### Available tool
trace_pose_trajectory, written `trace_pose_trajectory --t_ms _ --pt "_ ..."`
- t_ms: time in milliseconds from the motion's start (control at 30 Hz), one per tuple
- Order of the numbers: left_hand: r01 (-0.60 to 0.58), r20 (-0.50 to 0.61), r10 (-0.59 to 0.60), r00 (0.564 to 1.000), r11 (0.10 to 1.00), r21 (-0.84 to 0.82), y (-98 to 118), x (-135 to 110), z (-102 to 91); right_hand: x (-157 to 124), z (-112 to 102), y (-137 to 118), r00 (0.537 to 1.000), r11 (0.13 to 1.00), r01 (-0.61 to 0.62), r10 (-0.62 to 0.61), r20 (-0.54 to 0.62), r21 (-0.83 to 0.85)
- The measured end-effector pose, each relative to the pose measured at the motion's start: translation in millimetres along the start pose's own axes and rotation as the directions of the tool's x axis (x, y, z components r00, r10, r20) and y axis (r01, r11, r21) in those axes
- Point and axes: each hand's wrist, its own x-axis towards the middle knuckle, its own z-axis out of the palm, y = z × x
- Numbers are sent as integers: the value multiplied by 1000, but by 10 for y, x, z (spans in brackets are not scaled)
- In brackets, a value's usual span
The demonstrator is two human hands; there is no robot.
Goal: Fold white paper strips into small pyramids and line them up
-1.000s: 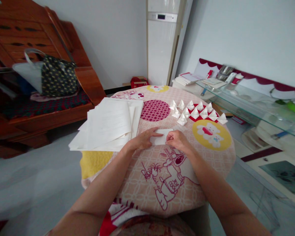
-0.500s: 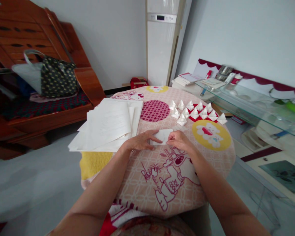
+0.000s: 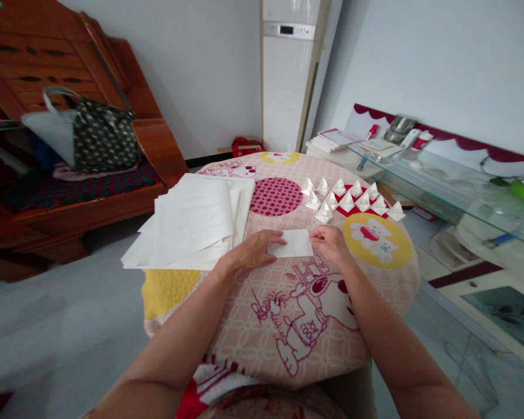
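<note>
A small folded sheet of white paper (image 3: pixel 293 244) lies flat on the cloth-covered round table, with a crease line across it. My left hand (image 3: pixel 257 249) rests at its left edge, fingers stretched out and laid on the paper, thumb apart below them. At the right edge, the fingertips of my right hand (image 3: pixel 328 241) pinch the paper's side. Just beyond it stand several folded white paper pieces (image 3: pixel 346 202) with pointed tops, set in rows. To the left of my hands is a loose stack of large white paper sheets (image 3: pixel 192 221).
A patterned cloth (image 3: pixel 253 314) covers the table. On the right is a glass shelf (image 3: pixel 454 186) bearing jars and papers. A wooden bench (image 3: pixel 152 139) with a dotted bag (image 3: pixel 105 137) stands at left. A tall white air conditioner (image 3: pixel 286 87) is behind.
My right hand has slid right, from over the paper to its right edge. My left fingers have drawn back toward the left edge, so more of the paper shows.
</note>
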Motion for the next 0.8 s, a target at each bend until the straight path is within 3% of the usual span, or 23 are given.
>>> trace_pose_trajectory --t_ms 67,167,333,467,600,800 --pt "-12 -15 11 1000 1000 -4 45 8 -2 -13 55 -7 993 992 111 -109 -32 66" --pt "-27 -61 25 998 999 -32 115 18 -13 -59 134 -74 964 963 262 -264 28 57" --pt "1 -187 -6 982 1000 -27 175 33 1 -153 204 -263 899 873 429 -385 210 -234" --pt "-80 -280 48 959 991 -105 195 33 15 -201 192 -347 883 783 468 -396 252 -411" --pt "-149 -383 49 922 960 -237 223 1 -46 -198 147 -306 899 812 431 -425 108 -394" --pt "-122 -475 -28 880 952 -282 202 -20 -117 -169 89 -251 864 878 461 -477 -161 -128"
